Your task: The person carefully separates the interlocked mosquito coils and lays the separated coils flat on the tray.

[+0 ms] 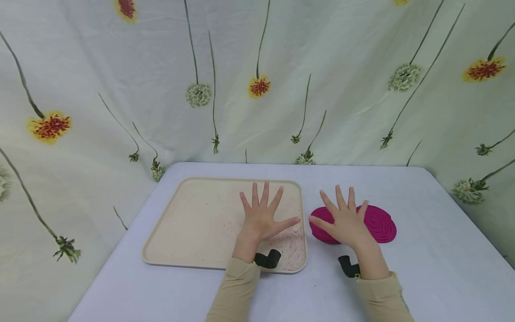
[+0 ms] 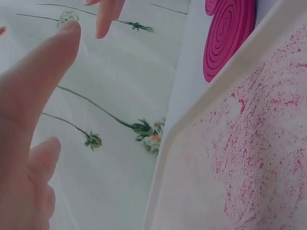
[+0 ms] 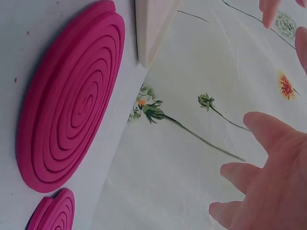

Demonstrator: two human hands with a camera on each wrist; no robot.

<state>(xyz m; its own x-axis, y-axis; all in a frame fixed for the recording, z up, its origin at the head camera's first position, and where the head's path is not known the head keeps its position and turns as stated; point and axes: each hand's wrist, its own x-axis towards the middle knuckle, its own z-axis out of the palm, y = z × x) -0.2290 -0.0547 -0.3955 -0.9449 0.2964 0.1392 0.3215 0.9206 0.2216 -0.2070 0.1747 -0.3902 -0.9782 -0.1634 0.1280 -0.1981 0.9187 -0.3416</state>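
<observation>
My left hand [image 1: 261,214] is spread flat, fingers straight and apart, over the right part of a beige tray [image 1: 189,223]; it holds nothing. Pink powdery marks dust the tray [image 2: 249,158] near that hand [image 2: 29,143]. My right hand [image 1: 346,219] is spread the same way over the left side of a magenta spiral disc [image 1: 380,221] lying on the table just right of the tray. The right wrist view shows the large spiral disc [image 3: 72,100], a smaller magenta spiral [image 3: 55,213] beside it, and my bare right hand [image 3: 273,182] off their surface.
The table [image 1: 422,250] wears a pale lilac cloth. A flower-print sheet [image 1: 257,89] hangs behind and around it. The tray's corner [image 3: 151,24] lies close to the large disc. Black wrist mounts [image 1: 267,258] sit by both cuffs.
</observation>
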